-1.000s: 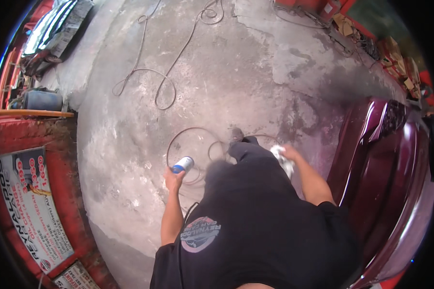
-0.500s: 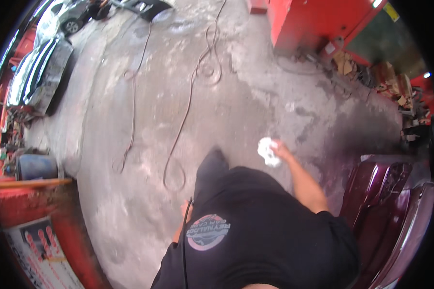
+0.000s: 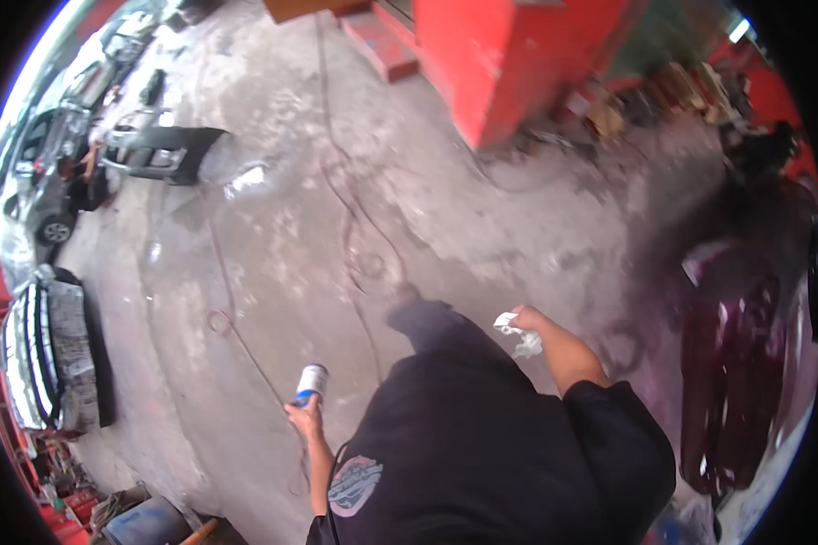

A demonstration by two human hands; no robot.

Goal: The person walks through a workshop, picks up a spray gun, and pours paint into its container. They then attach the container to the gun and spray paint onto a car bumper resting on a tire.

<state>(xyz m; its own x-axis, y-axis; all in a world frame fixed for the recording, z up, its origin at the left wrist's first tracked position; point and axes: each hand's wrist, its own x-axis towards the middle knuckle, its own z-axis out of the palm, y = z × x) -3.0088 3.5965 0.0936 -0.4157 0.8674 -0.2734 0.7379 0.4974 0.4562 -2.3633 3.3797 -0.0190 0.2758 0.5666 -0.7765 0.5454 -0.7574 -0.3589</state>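
My left hand [image 3: 305,418] is out to the left of my body, closed round the lower end of a white and blue can or bottle [image 3: 313,378]. On the other side my right hand [image 3: 533,320] pinches a crumpled white cloth or paper wipe [image 3: 526,343] that hangs down from the fingers. Both hands are well above the concrete floor [image 3: 445,218], and neither touches anything else. Below the right hand, one foot and leg in dark clothing [image 3: 432,322] point forward.
Thin hoses [image 3: 232,318] snake over the floor ahead. At right stand glossy purple car panels [image 3: 732,391]. A red structure [image 3: 509,64] juts in at the top. A loose bumper [image 3: 159,153], a silver car part [image 3: 50,354], parked cars and a blue drum [image 3: 150,527] line the left.
My view has swung and moved across the floor. My left hand, earlier low at my side, now shows the can or bottle in it. The right hand still holds the white cloth or wipe.
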